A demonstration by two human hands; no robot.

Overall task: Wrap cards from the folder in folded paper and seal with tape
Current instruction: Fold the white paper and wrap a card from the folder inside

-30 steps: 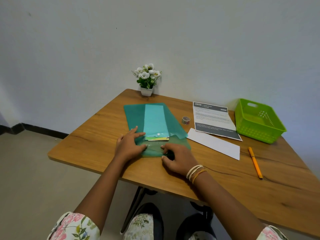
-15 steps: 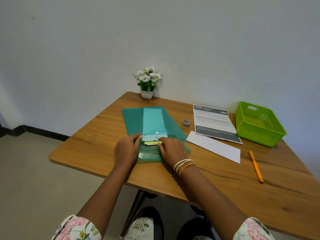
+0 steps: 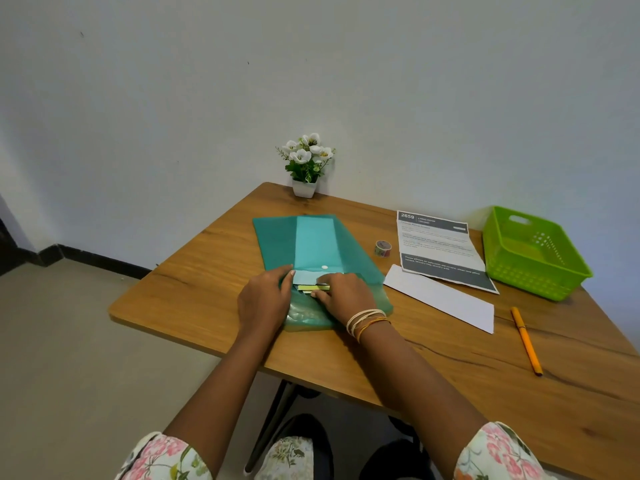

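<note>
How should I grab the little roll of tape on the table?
Pinch the tape roll across its outer rim, coming straight down from above. It lies flat on the table with its hole facing up, apart from the green folder and the printed sheet, so fingers should probably fit on both sides.

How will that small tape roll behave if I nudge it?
The tape roll looks small and probably light, so it should slide easily on the smooth wooden table. It appears to lie flat on its side, so rolling seems unlikely unless tipped onto its edge.
</note>
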